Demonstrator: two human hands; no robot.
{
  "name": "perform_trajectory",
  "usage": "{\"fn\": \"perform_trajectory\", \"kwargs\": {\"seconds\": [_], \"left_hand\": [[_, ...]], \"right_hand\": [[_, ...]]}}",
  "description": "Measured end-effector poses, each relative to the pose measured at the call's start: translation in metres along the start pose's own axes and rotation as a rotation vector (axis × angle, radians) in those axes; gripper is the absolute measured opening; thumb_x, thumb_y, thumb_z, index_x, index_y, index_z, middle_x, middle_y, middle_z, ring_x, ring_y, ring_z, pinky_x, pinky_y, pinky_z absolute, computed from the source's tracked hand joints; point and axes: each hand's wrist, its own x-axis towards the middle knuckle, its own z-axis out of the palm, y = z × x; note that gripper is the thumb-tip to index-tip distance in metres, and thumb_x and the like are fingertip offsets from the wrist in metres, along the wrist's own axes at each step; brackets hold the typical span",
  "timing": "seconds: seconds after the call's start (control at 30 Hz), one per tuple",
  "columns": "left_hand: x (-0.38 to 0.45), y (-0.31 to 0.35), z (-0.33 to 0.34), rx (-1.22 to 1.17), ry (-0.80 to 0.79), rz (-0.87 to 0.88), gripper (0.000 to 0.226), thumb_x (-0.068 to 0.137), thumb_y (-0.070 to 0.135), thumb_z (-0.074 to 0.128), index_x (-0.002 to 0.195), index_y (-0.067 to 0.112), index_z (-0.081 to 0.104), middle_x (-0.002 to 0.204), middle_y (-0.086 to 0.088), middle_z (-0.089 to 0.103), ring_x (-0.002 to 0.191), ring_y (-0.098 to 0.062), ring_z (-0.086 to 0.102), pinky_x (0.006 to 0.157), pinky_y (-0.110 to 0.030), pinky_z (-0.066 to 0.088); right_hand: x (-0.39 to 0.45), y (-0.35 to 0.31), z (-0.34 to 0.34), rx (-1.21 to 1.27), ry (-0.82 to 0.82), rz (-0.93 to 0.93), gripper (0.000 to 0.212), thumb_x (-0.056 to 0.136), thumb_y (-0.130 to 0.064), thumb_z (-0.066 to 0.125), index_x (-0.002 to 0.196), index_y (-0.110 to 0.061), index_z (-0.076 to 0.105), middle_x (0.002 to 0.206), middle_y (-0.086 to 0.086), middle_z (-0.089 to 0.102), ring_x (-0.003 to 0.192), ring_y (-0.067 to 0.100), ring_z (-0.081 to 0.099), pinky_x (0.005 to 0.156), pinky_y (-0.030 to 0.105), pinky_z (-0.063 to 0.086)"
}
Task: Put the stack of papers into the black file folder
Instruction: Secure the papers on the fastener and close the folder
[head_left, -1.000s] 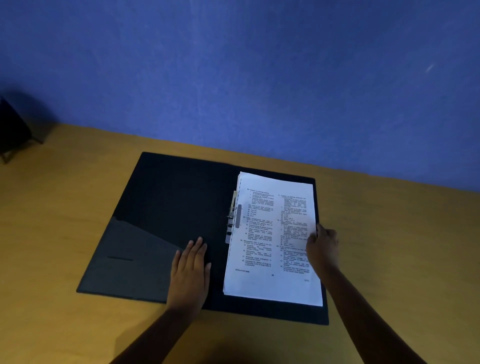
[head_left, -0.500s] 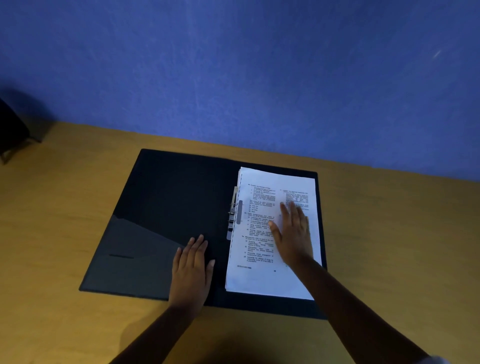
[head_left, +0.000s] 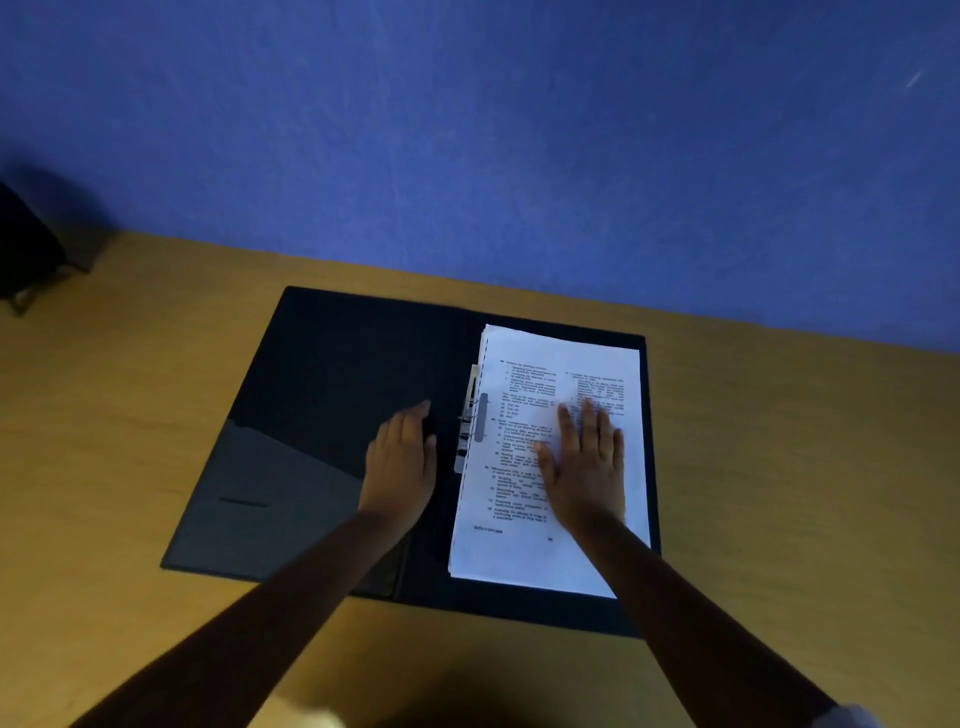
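Observation:
The black file folder (head_left: 332, 395) lies spread flat on the wooden table, its left flap bearing a grey pocket. A white stack of printed papers (head_left: 524, 519) rests on its right half, beside the metal clip (head_left: 470, 421) at the spine. My right hand (head_left: 584, 467) lies flat on the papers, fingers spread, holding nothing. My left hand (head_left: 402, 460) hovers or rests on the left flap just beside the clip, fingers together and extended, with nothing in it.
The wooden table (head_left: 130, 415) reaches to a blue wall at the back. A dark object (head_left: 26, 249) stands at the far left edge of the table.
My right hand went from the papers' right edge onto the top of the stack and pressed flat. My left hand slid forward along the left flap toward the clip.

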Motion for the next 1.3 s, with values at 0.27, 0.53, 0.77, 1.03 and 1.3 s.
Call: {"fn": "perform_trajectory", "kwargs": {"seconds": [0.27, 0.53, 0.77, 1.03, 1.3], "left_hand": [[0.070, 0.052, 0.009, 0.115, -0.254, 0.113, 0.067, 0.093, 0.019, 0.048, 0.147, 0.010, 0.010, 0.157, -0.014, 0.016, 0.139, -0.032, 0.027, 0.112, -0.048, 0.030], [0.084, 0.052, 0.003, -0.015, -0.241, 0.049, 0.028, 0.093, 0.024, 0.048, 0.115, 0.007, 0.052, 0.115, -0.011, 0.059, 0.106, -0.028, 0.056, 0.086, -0.043, 0.050], [0.097, 0.068, -0.010, -0.019, -0.373, -0.051, 0.040, 0.097, 0.038, 0.036, 0.087, 0.007, 0.058, 0.069, 0.000, 0.061, 0.056, -0.018, 0.062, 0.060, -0.029, 0.042], [0.087, 0.054, 0.020, 0.289, -0.309, 0.121, 0.046, 0.094, 0.042, 0.041, 0.128, 0.011, 0.044, 0.132, -0.012, 0.044, 0.125, -0.030, 0.038, 0.108, -0.046, 0.028], [0.061, 0.045, 0.043, 0.271, -0.167, 0.212, 0.046, 0.095, 0.040, 0.038, 0.130, 0.011, 0.041, 0.134, -0.010, 0.043, 0.129, -0.027, 0.035, 0.116, -0.047, 0.016]], "right_hand": [[0.001, 0.000, 0.002, -0.012, -0.016, 0.008, 0.066, 0.094, -0.057, 0.014, 0.149, -0.023, -0.001, 0.160, 0.010, -0.005, 0.147, 0.028, -0.009, 0.121, 0.043, -0.006], [0.001, 0.001, 0.001, -0.007, -0.010, 0.004, 0.064, 0.095, -0.054, 0.013, 0.150, -0.022, 0.000, 0.160, 0.010, -0.004, 0.147, 0.028, -0.009, 0.119, 0.041, -0.007], [0.000, 0.002, 0.001, -0.007, -0.002, -0.005, 0.063, 0.096, -0.052, 0.015, 0.150, -0.022, 0.001, 0.160, 0.010, -0.002, 0.147, 0.028, -0.007, 0.120, 0.042, -0.005], [0.001, 0.001, 0.002, 0.000, 0.010, -0.002, 0.063, 0.096, -0.052, 0.016, 0.150, -0.021, 0.006, 0.160, 0.012, 0.002, 0.148, 0.029, -0.004, 0.121, 0.044, 0.000], [0.000, 0.002, 0.004, 0.030, 0.020, 0.012, 0.068, 0.091, -0.057, 0.007, 0.150, -0.022, 0.007, 0.160, 0.010, 0.003, 0.148, 0.028, -0.003, 0.121, 0.043, 0.000]]}}
